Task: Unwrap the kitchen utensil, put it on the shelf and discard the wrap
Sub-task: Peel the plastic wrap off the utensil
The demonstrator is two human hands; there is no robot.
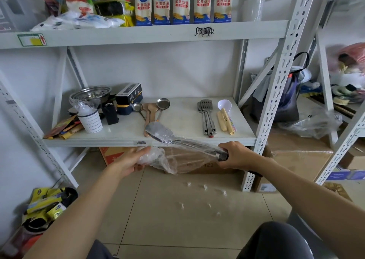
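1. A metal spatula (158, 130) is being held in the air in front of the lower shelf (177, 120), its blade raised over the shelf's front edge and its handle slanting down to the right.
2. The dark end of the handle is being gripped by the right hand (239, 156), whose fingers are closed tightly around it.
3. Clear plastic wrap (167, 160) is being bunched in the left hand (134, 161), whose fingers are curled closed on the crumpled end.
4. A loose sheet of the wrap is being left hanging under the handle, while part is being kept clinging to the blade and neck.
5. Other spatulas (206, 116), ladles (158, 108) and a white cup (91, 121) are being stored on the shelf behind.
6. Small scraps of wrap (205, 187) are being left scattered on the tiled floor (177, 229).
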